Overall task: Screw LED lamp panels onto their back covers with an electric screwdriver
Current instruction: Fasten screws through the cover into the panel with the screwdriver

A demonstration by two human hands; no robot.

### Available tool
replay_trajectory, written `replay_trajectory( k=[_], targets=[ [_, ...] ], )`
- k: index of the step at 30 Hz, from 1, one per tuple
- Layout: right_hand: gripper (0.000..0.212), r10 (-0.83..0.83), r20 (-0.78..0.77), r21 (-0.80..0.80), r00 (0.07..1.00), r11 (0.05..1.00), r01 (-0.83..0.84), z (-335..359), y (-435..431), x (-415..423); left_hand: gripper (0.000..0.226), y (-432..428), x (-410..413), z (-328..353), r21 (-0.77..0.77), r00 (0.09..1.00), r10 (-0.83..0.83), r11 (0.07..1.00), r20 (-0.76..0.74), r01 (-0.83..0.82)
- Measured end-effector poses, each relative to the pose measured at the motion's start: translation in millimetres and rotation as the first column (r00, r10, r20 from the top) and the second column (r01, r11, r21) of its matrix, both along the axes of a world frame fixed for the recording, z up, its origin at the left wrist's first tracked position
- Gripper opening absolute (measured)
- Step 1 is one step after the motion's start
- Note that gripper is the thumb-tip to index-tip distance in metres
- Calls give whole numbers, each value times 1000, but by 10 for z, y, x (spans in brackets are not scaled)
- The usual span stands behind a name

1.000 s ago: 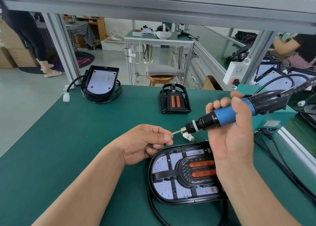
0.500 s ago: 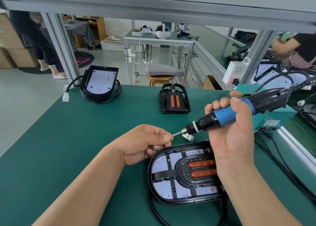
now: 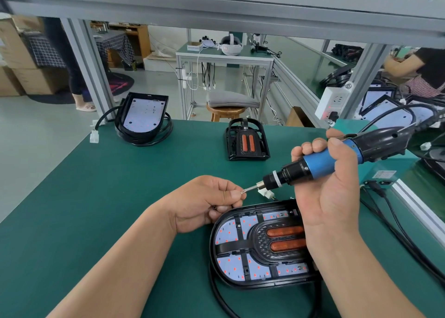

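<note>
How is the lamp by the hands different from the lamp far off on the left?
The near lamp lies flat on the table; the far lamp leans tilted on its coiled cable. The near lamp has a black grille with two orange bars over its panel; the far lamp shows only a plain white panel. Both have black shells and black cables.
</note>
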State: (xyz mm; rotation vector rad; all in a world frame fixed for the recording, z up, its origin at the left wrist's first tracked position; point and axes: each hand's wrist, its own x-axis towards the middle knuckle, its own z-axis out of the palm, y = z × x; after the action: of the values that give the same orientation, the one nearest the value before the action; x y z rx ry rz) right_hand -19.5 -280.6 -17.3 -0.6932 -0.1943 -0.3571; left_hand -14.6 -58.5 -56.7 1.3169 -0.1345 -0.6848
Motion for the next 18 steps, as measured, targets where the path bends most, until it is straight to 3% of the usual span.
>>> replay_trajectory(
  k=[18],
  targets=[
    [9, -14, -32, -20, 999, 1000, 13, -5, -4, 23, 11, -15, -6, -16, 4, 1000, 27, 1000, 16, -27]
  ],
)
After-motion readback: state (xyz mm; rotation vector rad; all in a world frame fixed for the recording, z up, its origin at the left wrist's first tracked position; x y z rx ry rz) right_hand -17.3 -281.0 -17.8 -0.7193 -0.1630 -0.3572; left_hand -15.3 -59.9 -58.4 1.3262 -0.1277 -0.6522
